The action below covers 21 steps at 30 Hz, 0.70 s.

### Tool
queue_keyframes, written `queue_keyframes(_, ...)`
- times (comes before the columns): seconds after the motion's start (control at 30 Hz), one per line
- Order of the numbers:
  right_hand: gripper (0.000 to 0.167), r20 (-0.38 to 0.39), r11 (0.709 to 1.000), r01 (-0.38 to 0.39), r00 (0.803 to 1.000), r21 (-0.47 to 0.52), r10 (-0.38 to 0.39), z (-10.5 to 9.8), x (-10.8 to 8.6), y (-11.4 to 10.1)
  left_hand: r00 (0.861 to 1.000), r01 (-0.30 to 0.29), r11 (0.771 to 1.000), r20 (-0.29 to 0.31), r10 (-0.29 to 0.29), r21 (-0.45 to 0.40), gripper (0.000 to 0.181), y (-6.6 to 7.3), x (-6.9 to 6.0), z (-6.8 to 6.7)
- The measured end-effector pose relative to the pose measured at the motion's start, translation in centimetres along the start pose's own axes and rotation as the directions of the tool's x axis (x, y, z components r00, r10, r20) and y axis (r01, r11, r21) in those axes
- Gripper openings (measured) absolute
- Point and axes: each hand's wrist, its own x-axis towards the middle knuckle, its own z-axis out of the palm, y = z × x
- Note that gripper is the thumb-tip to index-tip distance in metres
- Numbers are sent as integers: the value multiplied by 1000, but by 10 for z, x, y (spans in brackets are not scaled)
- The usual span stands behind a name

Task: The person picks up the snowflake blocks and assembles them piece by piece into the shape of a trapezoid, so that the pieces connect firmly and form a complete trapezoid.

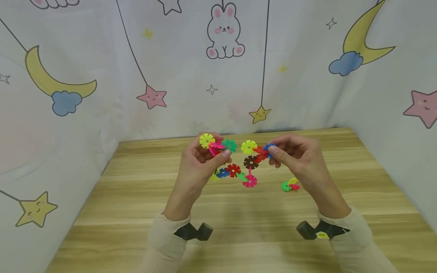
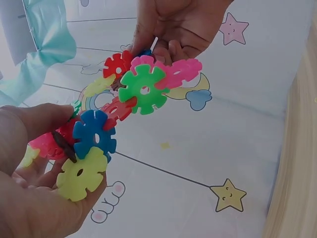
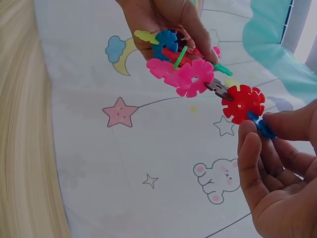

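Note:
A chain of notched plastic discs [image 1: 233,170], slotted together in many colours, hangs in a loop between both hands above the table. My left hand [image 1: 194,165] holds one end, thumb on a green disc [image 1: 229,146] beside pink and yellow ones. At the other end my right hand [image 1: 304,155] pinches a blue disc [image 3: 262,126] between thumb and fingers, joined to red discs [image 3: 242,104]. A yellow disc [image 1: 249,147] by the red ones faces the green disc across a small gap. In the left wrist view, a blue disc [image 2: 95,136] and a pale yellow disc [image 2: 81,173] lie against the left hand.
On the wood-grain table [image 1: 246,235], a small joined cluster of discs, with a green one [image 1: 286,186], lies below the right hand. A white curtain [image 1: 191,68] printed with stars, moons and a rabbit surrounds the table at the back and sides.

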Motion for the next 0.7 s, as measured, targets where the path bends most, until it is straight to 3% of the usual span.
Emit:
queue_keyframes(0.43, 8, 31, 999, 4, 1000, -43, -3, -12, 2, 4, 999, -48, 998, -6, 48, 32, 32, -1, -1, 4)
queue_keyframes(0.57, 11, 48, 1000, 25, 999, 10, -25, -25, 7, 13, 999, -47, 998, -15, 48, 49, 33, 0, -1, 2)
queue_keyframes(0.7, 13, 95, 1000, -21, 995, -11, 22, -44, 12, 29, 998, -56, 997, -28, 58, 55, 34, 0, -1, -1)
